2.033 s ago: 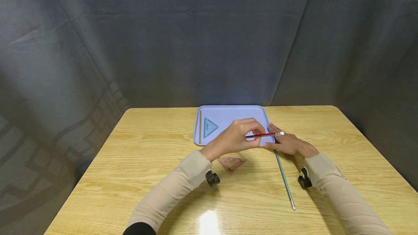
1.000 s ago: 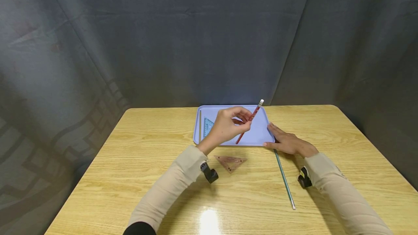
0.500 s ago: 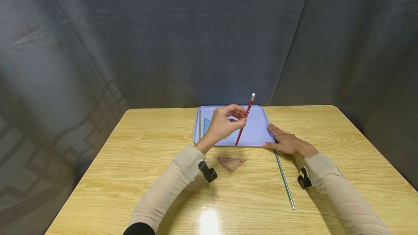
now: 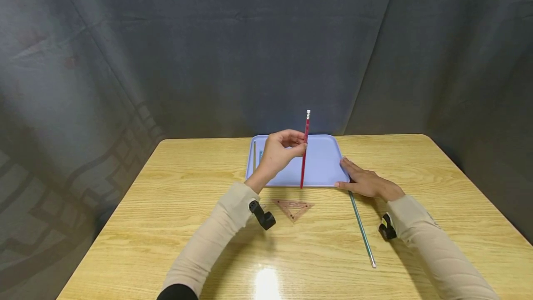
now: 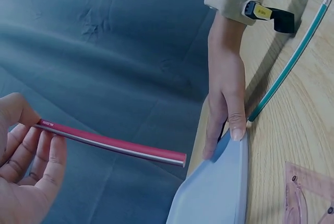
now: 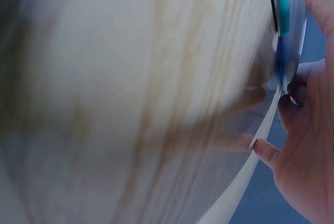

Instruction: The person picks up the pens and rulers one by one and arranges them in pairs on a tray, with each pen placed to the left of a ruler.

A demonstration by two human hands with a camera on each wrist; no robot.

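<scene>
Red pencil upright in left hand

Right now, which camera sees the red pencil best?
The head view: the whole pencil stands upright, eraser up, pinched by the left hand over the tray. The left wrist view shows only its lower part up close. The right wrist view misses it.

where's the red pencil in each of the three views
Head: the red pencil stands near upright at centre, pinched by the left hand over the blue tray.
Left wrist: the pencil runs across the lower left, out from the fingers.
Right wrist: not in it.
Shared landmark: the tray, whose near right corner the right hand touches in all three.
</scene>
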